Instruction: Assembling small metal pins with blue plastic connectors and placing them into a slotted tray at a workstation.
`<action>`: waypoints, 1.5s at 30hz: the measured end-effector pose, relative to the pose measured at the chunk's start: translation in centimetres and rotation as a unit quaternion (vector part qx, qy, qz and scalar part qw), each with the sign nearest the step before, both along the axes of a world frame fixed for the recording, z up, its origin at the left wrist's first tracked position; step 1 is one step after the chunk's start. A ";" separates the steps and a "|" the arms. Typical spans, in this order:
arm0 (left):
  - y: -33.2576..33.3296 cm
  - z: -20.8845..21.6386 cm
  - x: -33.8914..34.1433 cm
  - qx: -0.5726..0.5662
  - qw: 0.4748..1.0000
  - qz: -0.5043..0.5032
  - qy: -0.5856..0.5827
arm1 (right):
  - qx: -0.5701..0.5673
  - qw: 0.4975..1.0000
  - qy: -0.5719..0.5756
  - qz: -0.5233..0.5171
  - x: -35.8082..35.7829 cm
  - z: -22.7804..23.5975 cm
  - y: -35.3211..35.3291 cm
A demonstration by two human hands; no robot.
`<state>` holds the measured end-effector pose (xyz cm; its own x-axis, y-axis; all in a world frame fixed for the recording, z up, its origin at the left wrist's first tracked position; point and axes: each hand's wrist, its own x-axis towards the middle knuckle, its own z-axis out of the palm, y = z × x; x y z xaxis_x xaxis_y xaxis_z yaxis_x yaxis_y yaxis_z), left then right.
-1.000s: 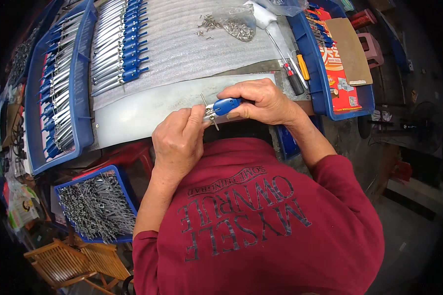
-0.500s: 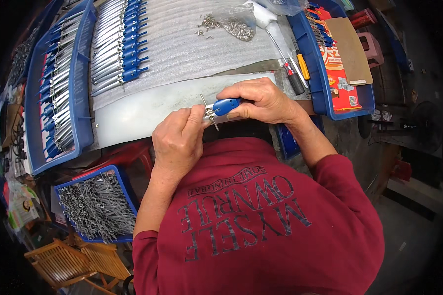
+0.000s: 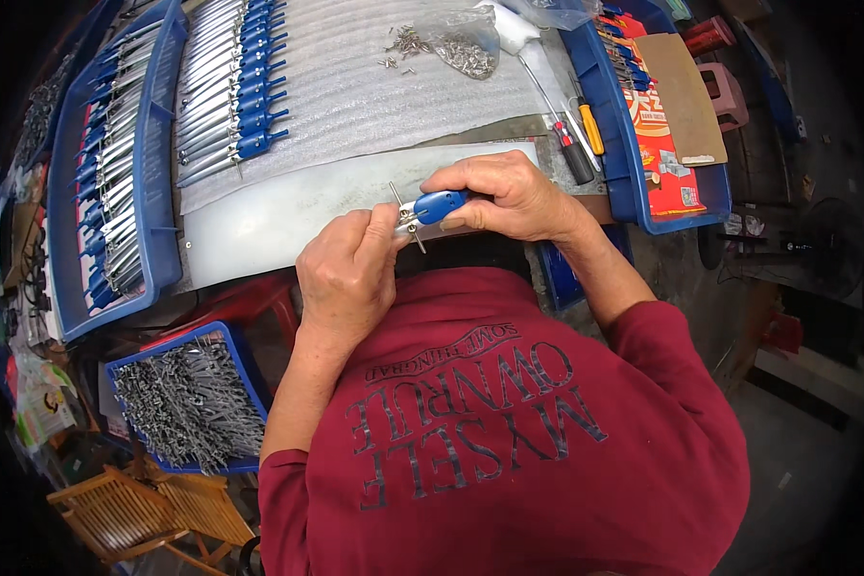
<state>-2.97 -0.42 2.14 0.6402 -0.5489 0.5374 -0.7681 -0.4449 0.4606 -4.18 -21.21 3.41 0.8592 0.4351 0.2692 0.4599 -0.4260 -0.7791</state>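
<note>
Between my two hands, over the table's front edge, is a silver metal part with a blue plastic end (image 3: 439, 206) and a thin pin crossing it. My left hand (image 3: 344, 264) is closed around the metal side, which it mostly hides. The thumb and fingers of my right hand (image 3: 511, 195) pinch the blue end. A row of similar blue-and-silver parts (image 3: 223, 106) lies on the foam sheet (image 3: 346, 96) to the left. Beneath the held part, a smooth white sheet (image 3: 288, 206) runs along the table's near edge.
Blue trays of similar parts stand left (image 3: 163, 182) and right (image 3: 616, 144). Small metal pieces (image 3: 466, 56) lie partly in a clear bag at the back. A red-and-black screwdriver (image 3: 574, 158) and a yellow-handled one (image 3: 590, 130) lie right. Lower left, a blue bin (image 3: 259, 384) holds grey metal pieces.
</note>
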 end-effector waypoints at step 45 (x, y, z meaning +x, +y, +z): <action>0.1 -0.1 0.3 0.009 1.000 -0.015 0.010 | 0.005 1.000 -0.001 0.021 0.3 -0.4 -0.1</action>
<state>-2.62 -0.32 2.02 0.6340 -0.5770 0.5149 -0.7718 -0.4299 0.4686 -3.88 -21.36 3.05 0.8392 0.4684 0.2763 0.4795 -0.3977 -0.7822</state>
